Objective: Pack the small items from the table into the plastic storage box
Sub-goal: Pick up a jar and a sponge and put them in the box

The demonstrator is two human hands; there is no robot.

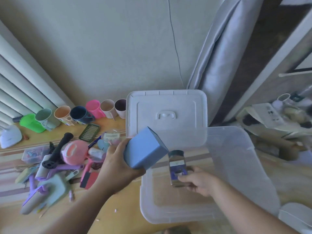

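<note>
- Head view shows both hands raised over the near half of the table, each carrying one item toward the plastic storage box (236,166), which stands at about four o'clock from the middle of the scene.
- The left hand (116,166) has its fingers wrapped under and behind a blue box (145,149), tilted with one corner up. It is probably held that way to swing it over the box's near left rim.
- The right hand (199,181) grips a small dark-capped jar (177,168) by its lower part, so the cap points toward twelve o'clock. The jar sits upright above the box's open mouth, likely so it can be set down on its base.
- The storage box is clear-walled and open. Its floor looks bare through the walls, though the hands hide part of it.
- Its white lid (166,114) lies at twelve o'clock from the box, handle side up, apparently parked out of the way of packing.
- Most small items still wait in a loose pile (55,168) at nine o'clock: a pink round piece, a black tube, purple pieces and a red-and-black one, overlapping one another.
- A row of cups (79,114) stands along the wall at ten o'clock, all tipped toward the camera; whether anything is inside them cannot be told.
- Judging by the seemingly bare box and the full pile, packing has barely started.
</note>
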